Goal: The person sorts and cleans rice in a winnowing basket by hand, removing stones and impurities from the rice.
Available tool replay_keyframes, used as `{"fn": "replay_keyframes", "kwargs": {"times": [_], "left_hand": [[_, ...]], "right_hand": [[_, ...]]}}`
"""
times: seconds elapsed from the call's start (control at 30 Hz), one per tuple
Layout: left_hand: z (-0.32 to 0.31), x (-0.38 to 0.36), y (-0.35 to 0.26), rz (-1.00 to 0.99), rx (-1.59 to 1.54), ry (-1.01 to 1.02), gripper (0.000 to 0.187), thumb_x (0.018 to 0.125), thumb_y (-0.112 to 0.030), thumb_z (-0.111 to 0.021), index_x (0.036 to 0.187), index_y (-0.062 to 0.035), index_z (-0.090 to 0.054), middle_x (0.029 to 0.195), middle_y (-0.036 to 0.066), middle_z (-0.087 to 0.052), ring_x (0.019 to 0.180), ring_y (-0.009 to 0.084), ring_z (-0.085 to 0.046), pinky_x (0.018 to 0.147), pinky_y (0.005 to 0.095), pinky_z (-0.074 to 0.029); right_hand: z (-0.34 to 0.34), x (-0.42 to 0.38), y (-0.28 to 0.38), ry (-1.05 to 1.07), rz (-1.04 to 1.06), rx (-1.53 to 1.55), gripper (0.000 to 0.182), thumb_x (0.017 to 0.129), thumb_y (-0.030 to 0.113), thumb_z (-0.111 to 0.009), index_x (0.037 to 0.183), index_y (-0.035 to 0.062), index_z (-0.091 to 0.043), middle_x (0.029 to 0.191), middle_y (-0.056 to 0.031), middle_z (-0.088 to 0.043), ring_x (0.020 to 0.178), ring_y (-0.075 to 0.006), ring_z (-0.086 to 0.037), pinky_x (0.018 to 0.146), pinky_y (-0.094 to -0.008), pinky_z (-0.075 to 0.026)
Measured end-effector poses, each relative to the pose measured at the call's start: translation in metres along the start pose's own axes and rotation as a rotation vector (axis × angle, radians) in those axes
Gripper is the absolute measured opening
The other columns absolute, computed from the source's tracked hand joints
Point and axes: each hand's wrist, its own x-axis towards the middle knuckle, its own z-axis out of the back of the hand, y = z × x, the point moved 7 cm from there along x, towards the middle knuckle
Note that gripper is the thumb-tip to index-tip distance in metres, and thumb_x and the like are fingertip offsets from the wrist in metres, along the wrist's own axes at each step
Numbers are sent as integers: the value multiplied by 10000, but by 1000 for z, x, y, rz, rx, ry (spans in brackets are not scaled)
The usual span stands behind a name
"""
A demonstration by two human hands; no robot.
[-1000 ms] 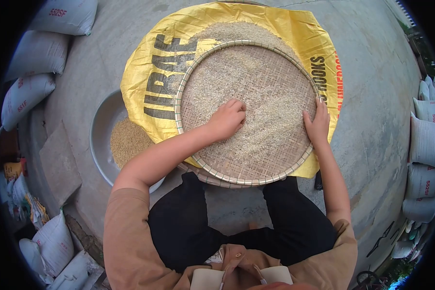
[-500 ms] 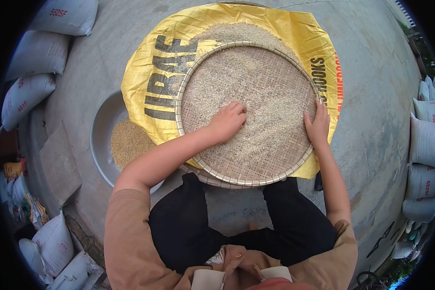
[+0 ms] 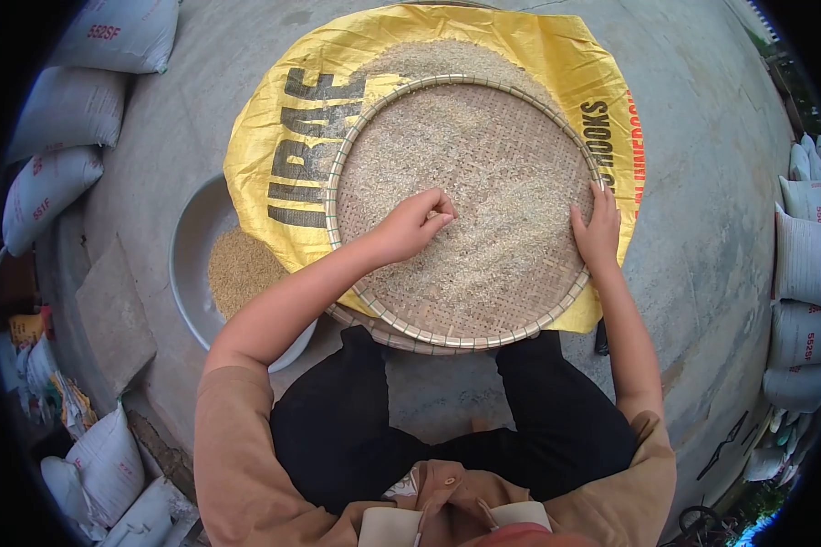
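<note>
Pale grain (image 3: 511, 219): it lies in a thin, uneven layer inside your round winnowing tray (image 3: 470, 343), thicker in some patches and sparse enough near the lower edge for the weave to show through.
Left hand (image 3: 420, 225): you have it over the grain, left of the tray's middle, fingers bent inward and the tips close to the thumb (whether a pinch of grain sits between them, I cannot tell). Bent like that, it seems suited to small pieces rather than a scoop.
Right hand (image 3: 597, 228): yours is partly curved at the tray's right rim, thumb on the inner side and fingers over the edge; that loose hold probably keeps the tray from shifting.
Winnowing tray: its near edge comes up to your knees (image 3: 351, 351), likely so that all of the grain is within easy reach; I cannot tell whether they bear any weight.
Lower tray (image 3: 365, 326): a second woven rim peeks out below the near left edge, perhaps serving as a support.
Yellow sack (image 3: 287, 105): spread flat under the far part of the trays, it probably keeps the grain heap (image 3: 452, 59) beyond the rim off the concrete floor (image 3: 702, 182).
Metal basin (image 3: 190, 246): it stands on the floor to your left, partly under your forearm, with golden-brown grain (image 3: 239, 272) inside, apparently kept apart from the paler sort.
White sacks (image 3: 68, 105): filled and printed, they are stacked well off to your left, with more to your right.
</note>
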Motion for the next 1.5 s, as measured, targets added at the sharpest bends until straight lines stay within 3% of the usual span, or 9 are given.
{"fn": "replay_keyframes", "kwargs": {"times": [0.07, 0.47, 0.63, 0.7, 0.8, 0.83, 0.93, 1.17, 1.5], "left_hand": [[5, -10, 14, 442, -935, 11, 75, 907, -115, -539, 939, -67, -491, 924, 53, -602, 932, 164, -601, 758, 258, -461], [49, -42, 69, 445, -1442, -238, 257, 905, -121, -458, 1124, 6, -499, 946, 76, -600, 865, 140, -602, 739, 245, -491], [54, -41, 83, 544, -1371, -110, 251, 898, -229, -505, 996, -16, -596, 686, -15, -545, 655, 108, -537, 626, 244, -442], [68, -44, 88, 672, -464, -200, 244, 881, -253, -554, 927, -26, -631, 570, -33, -483, 520, 88, -434, 504, 260, -364], [67, -35, 68, 517, -11, -188, 254, 841, -258, -607, 884, -10, -647, 592, 63, -540, 548, 146, -514, 539, 297, -426], [63, -31, 62, 481, 39, -191, 232, 817, -222, -619, 896, -5, -631, 670, 135, -597, 605, 238, -579, 590, 347, -459], [47, -18, 60, 318, 150, -207, 187, 822, -190, -613, 886, -15, -631, 603, 102, -559, 538, 196, -536, 543, 337, -427], [34, -12, 72, 313, 248, -231, 132, 798, -137, -597, 856, -19, -592, 746, 192, -622, 714, 347, -610, 650, 418, -475], [36, -11, 77, 373, 281, -192, 146, 805, -150, -598, 859, -13, -593, 753, 170, -627, 686, 322, -607, 650, 396, -475]], "right_hand": [[-1, 0, -2, 3, -4, -12, 558, 811, 295, -610, 1299, 97, -427, 1357, -188, -368, 1245, -348, -380, 1030, -553, -259], [-2, 0, -2, -17, 24, -28, 511, 809, 287, -615, 1254, 78, -476, 1337, -200, -391, 1210, -354, -410, 1006, -504, -305], [3, 0, 4, -41, 56, -25, 494, 804, 263, -621, 1236, 64, -488, 1318, -211, -410, 1160, -376, -441, 969, -447, -353], [4, 0, 5, -59, 61, -25, 487, 804, 249, -621, 1233, 62, -491, 1314, -212, -413, 1147, -382, -448, 966, -437, -359], [3, 0, 2, -43, 42, -15, 477, 805, 243, -619, 1229, 62, -497, 1312, -212, -416, 1151, -381, -445, 970, -439, -356], [2, 0, 2, -41, 44, -12, 477, 805, 243, -619, 1229, 62, -497, 1312, -212, -416, 1151, -381, -445, 970, -439, -356], [5, 0, 5, -58, 64, -5, 469, 807, 239, -617, 1226, 63, -502, 1309, -212, -418, 1153, -384, -444, 972, -437, -356], [2, 1, 2, -45, 55, 4, 455, 807, 230, -615, 1216, 59, -511, 1309, -215, -417, 1160, -385, -440, 978, -433, -354], [5, 1, 6, -30, 36, 11, 457, 808, 227, -613, 1224, 69, -510, 1312, -213, -416, 1171, -383, -434, 983, -434, -348]]}}
